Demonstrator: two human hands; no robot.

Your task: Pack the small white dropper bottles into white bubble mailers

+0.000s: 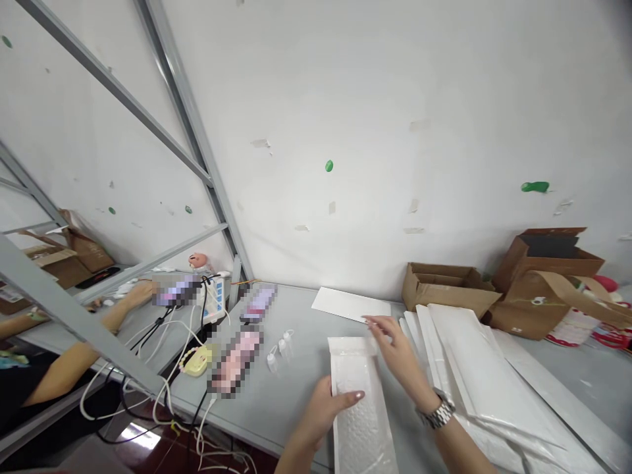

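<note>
My left hand (330, 409) grips the left side of a white bubble mailer (359, 424), with its thumb across the front and the other fingers behind. The mailer stands lengthwise before me, its folded top flap (351, 346) facing the wall. At the flap's upper right corner is my right hand (395, 349), wearing a metal watch; its fingers reach forward, partly bent and apart, and nothing shows in them. Whether they touch the flap I cannot tell. Just beyond the fingertips lies a flat white card (348, 304).
White mailers (474, 375) are piled at right, before an open cardboard box (447, 286) and brown bags (536, 296). Left lie small clear bottles (280, 349), blurred phones (237, 362), a yellow pouch (197, 361), cables and a power strip (214, 299). Behind a metal frame (99, 349), another person's arm (74, 368) shows.
</note>
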